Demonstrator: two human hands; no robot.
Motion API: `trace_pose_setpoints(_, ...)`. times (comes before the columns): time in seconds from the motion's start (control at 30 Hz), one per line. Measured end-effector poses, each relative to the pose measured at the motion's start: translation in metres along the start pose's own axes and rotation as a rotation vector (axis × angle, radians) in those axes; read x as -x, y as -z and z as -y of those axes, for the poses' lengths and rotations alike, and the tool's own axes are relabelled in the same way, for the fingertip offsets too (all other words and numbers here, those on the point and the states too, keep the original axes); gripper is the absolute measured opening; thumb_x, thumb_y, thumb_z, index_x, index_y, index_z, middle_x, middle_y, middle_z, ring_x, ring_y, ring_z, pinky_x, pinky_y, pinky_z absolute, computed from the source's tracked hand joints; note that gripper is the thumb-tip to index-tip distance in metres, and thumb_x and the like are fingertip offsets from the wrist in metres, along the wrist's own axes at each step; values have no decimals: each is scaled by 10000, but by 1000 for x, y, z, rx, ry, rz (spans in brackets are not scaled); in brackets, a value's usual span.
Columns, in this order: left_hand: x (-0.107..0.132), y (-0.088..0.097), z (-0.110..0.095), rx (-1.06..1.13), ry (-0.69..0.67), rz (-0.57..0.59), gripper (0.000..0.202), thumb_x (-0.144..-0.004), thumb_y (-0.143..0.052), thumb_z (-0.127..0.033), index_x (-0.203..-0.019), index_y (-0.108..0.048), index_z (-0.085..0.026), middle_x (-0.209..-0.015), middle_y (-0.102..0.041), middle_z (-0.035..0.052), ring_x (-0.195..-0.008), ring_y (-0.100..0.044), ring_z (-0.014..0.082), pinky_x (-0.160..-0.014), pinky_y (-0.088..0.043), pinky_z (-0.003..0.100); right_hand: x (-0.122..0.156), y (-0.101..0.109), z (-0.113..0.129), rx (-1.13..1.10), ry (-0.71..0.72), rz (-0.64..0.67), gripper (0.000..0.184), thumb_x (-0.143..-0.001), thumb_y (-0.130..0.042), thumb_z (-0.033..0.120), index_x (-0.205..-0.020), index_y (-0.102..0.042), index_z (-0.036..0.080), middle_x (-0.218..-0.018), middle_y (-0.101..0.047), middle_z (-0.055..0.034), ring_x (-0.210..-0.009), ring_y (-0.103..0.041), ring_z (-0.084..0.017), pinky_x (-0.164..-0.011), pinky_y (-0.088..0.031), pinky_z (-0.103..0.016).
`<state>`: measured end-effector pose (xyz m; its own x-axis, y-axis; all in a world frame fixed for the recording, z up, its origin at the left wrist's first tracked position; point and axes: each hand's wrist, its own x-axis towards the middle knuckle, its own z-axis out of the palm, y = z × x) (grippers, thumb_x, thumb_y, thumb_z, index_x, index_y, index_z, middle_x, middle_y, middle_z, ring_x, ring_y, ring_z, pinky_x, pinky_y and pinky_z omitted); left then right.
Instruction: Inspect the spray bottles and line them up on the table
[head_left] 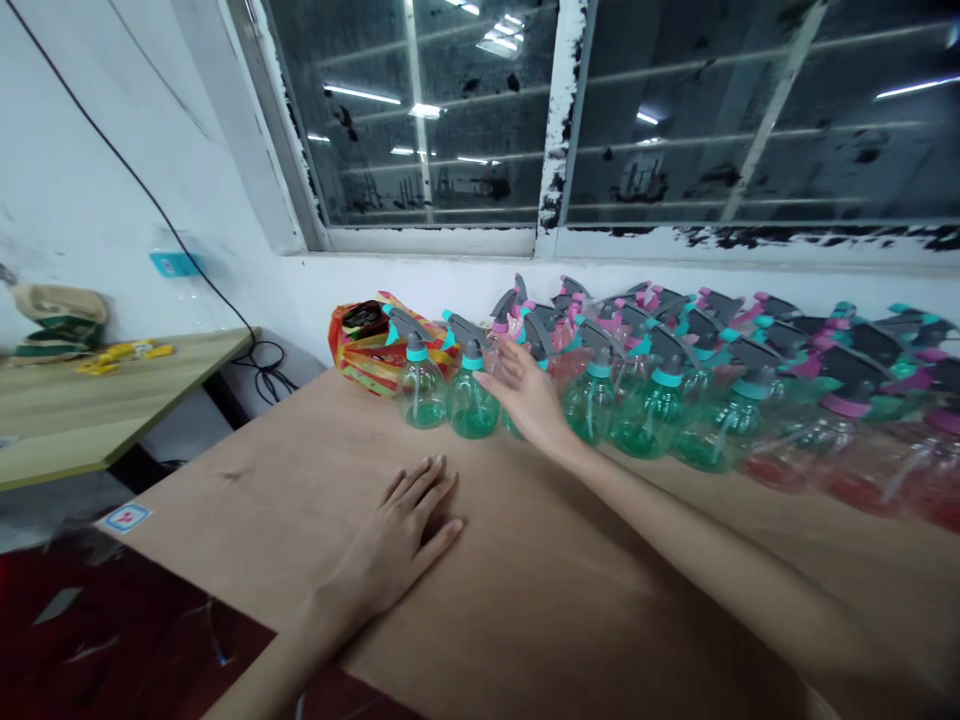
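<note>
Laying the left hand [401, 535] palm down on the brown tabletop [562, 610], near the middle of the scene, with fingers lying open and slightly parted and thumb set well apart. Holding the right hand [531, 398] farther out, at the front edge of the crowded spray bottles [660, 415], with fingers a little bent and thumb apart, pointing left toward the second green bottle [474, 408]. Partly hiding another green bottle [514, 428] behind that same hand, and placing the fingertips just below a pink-collared sprayer [510, 303]; being unable to tell, through the blur, any pinch or touch there from a mere overlap in the view. Facing the bottles along the far side of the tabletop, running from the middle out to the right edge, several deep, with teal collars on the nearer green ones and pink collars on the red bottles [855, 480] at the far right. Having the leftmost green bottle [422, 395] standing upright just left of the second, in front of a crumpled red-and-orange bag [367, 365] near the wall [307, 300]. Looking also toward a sticker [126, 517] on the left corner of the tabletop, a dark cable [274, 360] coiling beyond, and, at far left, a wooden side table [82, 420] bearing small yellow pieces [124, 355] and a beige-and-green cloth [60, 320], with a dark window [420, 110] rising behind everything.
</note>
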<state>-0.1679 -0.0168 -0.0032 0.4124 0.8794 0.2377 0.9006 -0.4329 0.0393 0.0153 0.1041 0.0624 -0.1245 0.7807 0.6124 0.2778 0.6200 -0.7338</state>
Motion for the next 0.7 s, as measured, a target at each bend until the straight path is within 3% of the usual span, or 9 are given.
trace_pose_setpoints(0.07,0,-3,2,-16,-8,-11,532,-949,-380,-486,-1367,-406,-158,-1457,-328,109,-1344,-263,261,-1074,-233,467,19,17,4,27,20,13,465,-836,-550,329,-1264,-455,175,-1233,-601,-124,-1086,-593,-174,-857,-498,-321)
trace_pose_setpoints(0.2,1,-9,7,-27,-24,-39,536,-954,-372,-484,-1382,-380,-161,-1457,-327,109,-1344,-265,249,-1077,-227,468,39,56,-1,211,14,18,202,-826,-545,328,-960,-620,197,-1009,-686,-68,-850,-660,-186,-718,-515,-331)
trace_pose_setpoints(0.33,0,-10,8,-12,-23,-52,521,-951,-381,-474,-1375,-391,-171,-1448,-345,105,-1337,-283,251,-1073,-231,474,26,78,-14,443,-70,8,262,-789,-578,382,-934,-639,173,-872,-709,-94,-732,-659,-246,-710,-482,-415)
trace_pose_setpoints(0.53,2,-7,6,-10,-16,-56,515,-950,-385,-478,-1369,-398,-178,-1442,-358,102,-1335,-288,243,-1072,-244,462,-4,61,-14,669,-134,-14,514,-803,-522,514,-1103,-597,104,-844,-701,-185,-815,-661,-343,-664,-469,-441)
trace_pose_setpoints(0.7,2,-5,7,-13,-14,-44,520,-948,-395,-477,-1376,-384,-182,-1451,-339,107,-1334,-290,250,-1068,-251,464,-12,46,-9,777,-151,-18,443,-824,-511,473,-1022,-623,92,-791,-695,-208,-754,-669,-347,-610,-465,-426)
